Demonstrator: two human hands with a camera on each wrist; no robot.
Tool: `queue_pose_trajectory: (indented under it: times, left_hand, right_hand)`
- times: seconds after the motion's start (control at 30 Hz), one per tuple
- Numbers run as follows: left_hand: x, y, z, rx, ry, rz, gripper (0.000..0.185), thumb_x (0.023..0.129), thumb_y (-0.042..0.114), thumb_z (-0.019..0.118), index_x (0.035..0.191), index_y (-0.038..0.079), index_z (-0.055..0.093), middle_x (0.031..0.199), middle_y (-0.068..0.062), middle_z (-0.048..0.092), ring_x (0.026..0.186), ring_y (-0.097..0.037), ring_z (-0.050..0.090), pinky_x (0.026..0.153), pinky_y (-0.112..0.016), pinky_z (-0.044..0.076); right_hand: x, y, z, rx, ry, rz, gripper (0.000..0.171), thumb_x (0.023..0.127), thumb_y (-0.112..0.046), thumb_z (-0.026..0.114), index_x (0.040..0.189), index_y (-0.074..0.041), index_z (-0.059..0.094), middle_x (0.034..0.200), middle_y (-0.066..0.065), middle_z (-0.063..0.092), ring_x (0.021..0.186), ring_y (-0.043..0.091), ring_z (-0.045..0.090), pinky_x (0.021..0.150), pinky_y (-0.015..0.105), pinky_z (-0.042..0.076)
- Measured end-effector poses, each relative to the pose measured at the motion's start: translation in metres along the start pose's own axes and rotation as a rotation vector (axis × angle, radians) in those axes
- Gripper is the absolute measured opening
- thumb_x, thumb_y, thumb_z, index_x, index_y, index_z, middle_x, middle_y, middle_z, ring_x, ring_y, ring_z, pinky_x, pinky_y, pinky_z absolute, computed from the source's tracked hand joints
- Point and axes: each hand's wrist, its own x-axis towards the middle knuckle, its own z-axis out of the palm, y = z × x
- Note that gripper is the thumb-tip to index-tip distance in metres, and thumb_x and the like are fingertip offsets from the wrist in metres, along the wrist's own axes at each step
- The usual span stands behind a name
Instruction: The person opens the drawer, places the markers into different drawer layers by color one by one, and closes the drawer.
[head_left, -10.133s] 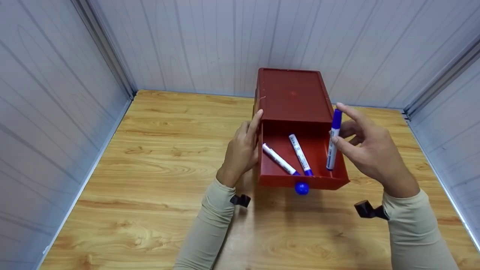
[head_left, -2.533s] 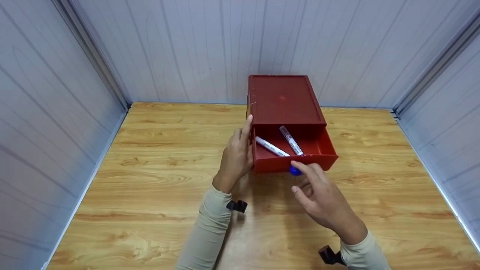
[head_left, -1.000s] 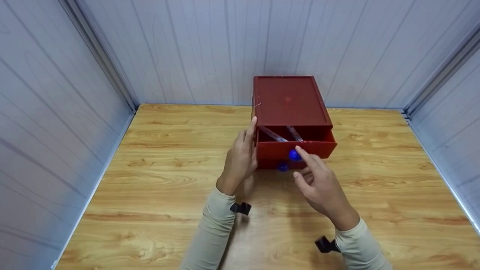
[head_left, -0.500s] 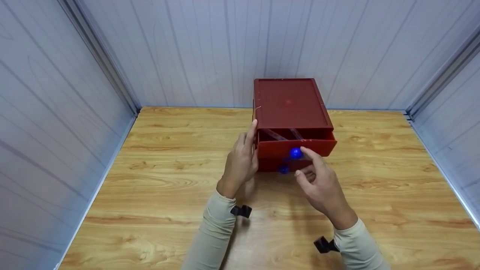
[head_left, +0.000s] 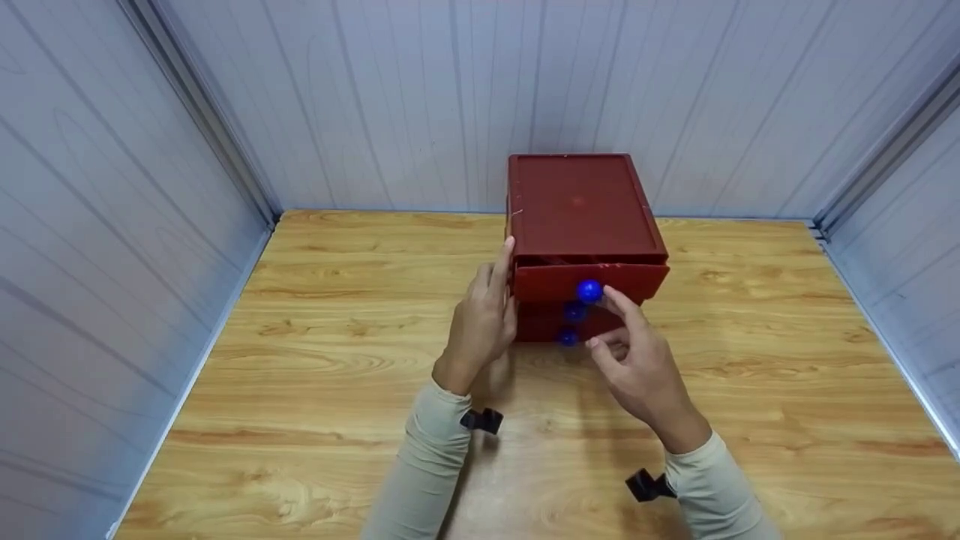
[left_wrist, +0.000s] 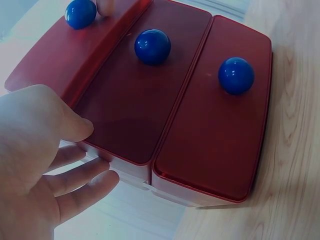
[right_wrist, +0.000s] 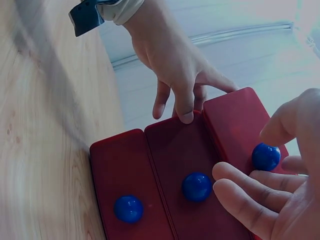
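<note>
A red drawer cabinet [head_left: 581, 206] stands at the back edge of the tabletop [head_left: 315, 352], with three drawers, each bearing one blue knob. The left hand [head_left: 484, 322] lies flat against its left side with straight fingers, gripping nothing. The right hand [head_left: 634, 360] touches the top drawer's knob [head_left: 589, 291] with an extended fingertip, its fingers relaxed; that drawer [head_left: 585, 281] sticks out slightly.

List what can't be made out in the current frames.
- Top drawer contents: head view, its front is nearly shut.
- Cabinet back and right side: no view shows them.
- Left hand contact with the cabinet side: head view, fingers hidden behind the palm.
- Right hand: right wrist view, cut off by the frame edge.
</note>
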Motion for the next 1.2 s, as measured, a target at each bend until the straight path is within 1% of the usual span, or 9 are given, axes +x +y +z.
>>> queue_pose_trajectory:
  times: [0.1, 0.3, 0.6, 0.73, 0.83, 1.0, 1.07, 1.13, 1.2]
  left_hand:
    - [0.0, 0.0, 0.0, 0.006, -0.004, 0.0, 0.08, 0.092, 0.0, 0.058, 0.16, 0.015, 0.019, 0.11, -0.013, 0.056, 0.079, -0.022, 0.051, 0.061, -0.036, 0.05]
    - [0.0, 0.0, -0.001, 0.002, -0.01, -0.002, 0.08, 0.093, 0.003, 0.059, 0.16, 0.014, 0.018, 0.113, -0.015, 0.057, 0.084, -0.024, 0.054, 0.065, -0.038, 0.052]
    - [0.001, 0.001, -0.001, -0.002, -0.013, -0.015, 0.082, 0.092, 0.003, 0.063, 0.16, 0.015, 0.018, 0.107, -0.014, 0.056, 0.078, -0.023, 0.05, 0.062, -0.037, 0.051]
    - [0.001, 0.002, -0.001, -0.01, -0.014, -0.017, 0.083, 0.091, 0.001, 0.063, 0.16, 0.015, 0.019, 0.112, -0.015, 0.057, 0.086, -0.025, 0.055, 0.066, -0.039, 0.052]
    - [0.001, 0.002, -0.001, -0.014, -0.014, -0.018, 0.083, 0.091, 0.001, 0.063, 0.16, 0.016, 0.019, 0.113, -0.015, 0.057, 0.088, -0.026, 0.056, 0.067, -0.039, 0.053]
    - [0.002, 0.004, -0.001, -0.019, -0.025, -0.022, 0.082, 0.091, 0.001, 0.063, 0.16, 0.015, 0.02, 0.109, -0.014, 0.056, 0.082, -0.023, 0.051, 0.063, -0.037, 0.051]
    - [0.002, 0.004, -0.002, -0.036, -0.03, -0.028, 0.084, 0.091, 0.001, 0.064, 0.16, 0.016, 0.019, 0.109, -0.014, 0.056, 0.08, -0.023, 0.05, 0.062, -0.037, 0.05]
    - [0.002, 0.005, -0.004, -0.071, -0.035, -0.039, 0.085, 0.09, 0.002, 0.065, 0.16, 0.017, 0.019, 0.111, -0.014, 0.056, 0.084, -0.022, 0.053, 0.063, -0.038, 0.051]
    - [0.001, 0.005, -0.007, -0.123, -0.042, -0.05, 0.087, 0.089, 0.003, 0.066, 0.161, 0.018, 0.019, 0.116, -0.013, 0.057, 0.092, -0.022, 0.058, 0.068, -0.038, 0.053]
  right_hand:
    - [0.001, 0.001, 0.0, -0.006, -0.003, -0.001, 0.067, 0.093, -0.002, 0.065, 0.153, -0.006, 0.036, 0.145, 0.01, 0.051, 0.09, 0.011, 0.069, 0.073, 0.028, 0.056]
    - [0.004, 0.002, 0.0, -0.017, -0.026, 0.013, 0.066, 0.094, -0.004, 0.065, 0.153, -0.007, 0.037, 0.148, 0.006, 0.049, 0.091, 0.012, 0.069, 0.074, 0.029, 0.056]
    - [0.007, 0.005, -0.001, -0.045, -0.068, 0.016, 0.069, 0.096, -0.007, 0.064, 0.156, -0.011, 0.032, 0.153, 0.004, 0.045, 0.092, 0.011, 0.068, 0.076, 0.032, 0.056]
    - [0.006, 0.007, -0.001, -0.041, -0.092, 0.024, 0.072, 0.096, -0.008, 0.063, 0.159, -0.015, 0.028, 0.154, 0.002, 0.043, 0.093, 0.012, 0.068, 0.077, 0.032, 0.056]
    - [0.006, 0.009, -0.001, -0.039, -0.1, 0.029, 0.074, 0.097, -0.009, 0.063, 0.16, -0.018, 0.026, 0.155, 0.0, 0.042, 0.094, 0.014, 0.068, 0.077, 0.032, 0.056]
    - [0.005, 0.012, -0.003, -0.066, -0.092, 0.008, 0.076, 0.096, -0.008, 0.064, 0.16, -0.018, 0.025, 0.155, 0.0, 0.042, 0.094, 0.013, 0.068, 0.076, 0.032, 0.056]
    - [0.004, 0.013, -0.004, -0.075, -0.09, -0.002, 0.076, 0.096, -0.007, 0.064, 0.16, -0.017, 0.025, 0.155, 0.001, 0.042, 0.094, 0.013, 0.068, 0.076, 0.033, 0.056]
    - [0.003, 0.015, -0.005, -0.088, -0.082, -0.006, 0.075, 0.095, -0.006, 0.064, 0.16, -0.015, 0.027, 0.155, 0.004, 0.043, 0.094, 0.013, 0.068, 0.075, 0.034, 0.057]
    - [0.001, 0.016, -0.007, -0.098, -0.07, 0.0, 0.074, 0.095, -0.005, 0.065, 0.159, -0.015, 0.029, 0.145, 0.009, 0.053, 0.091, 0.015, 0.069, 0.074, 0.036, 0.057]
